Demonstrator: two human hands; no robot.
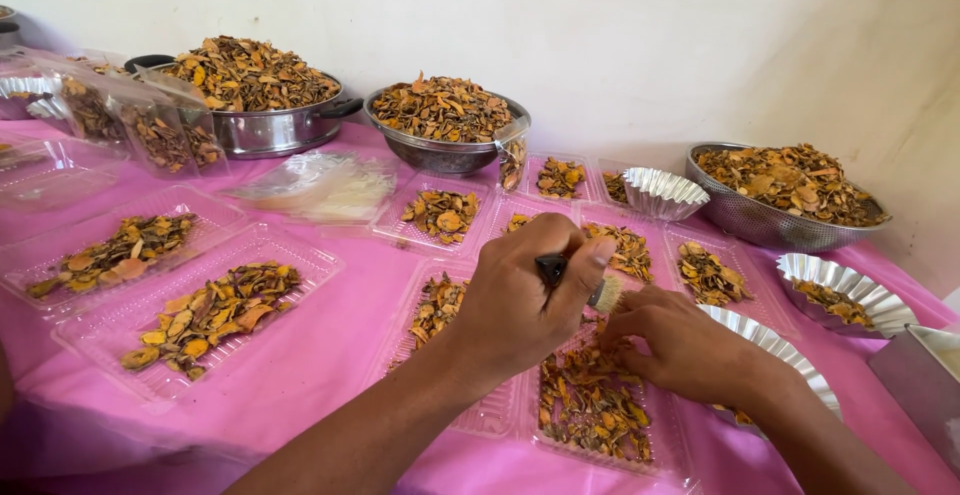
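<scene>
Far left: clear plastic trays (pixel 195 317) of dried orange-brown slices lie on the pink-covered bench (pixel 330 355).
Left hand (pixel 525 300): clenched around a dark-handled small brush (pixel 580 280), bristles pointing right.
Tray below hands: shallow clear plastic tray (pixel 590 405) of the same slices.
Right hand (pixel 685 345): fingers curled down, touching the slices; grip cannot be told.
Far right: perforated steel colander (pixel 785 195), heaped full.

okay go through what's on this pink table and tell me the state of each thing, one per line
left hand: closed on a brush
brush: held, bristles down
right hand: fingers resting on dried slices
clear tray under the hands: partly filled
steel pot: heaped full
colander: full
fluted foil cup: looks empty
</scene>
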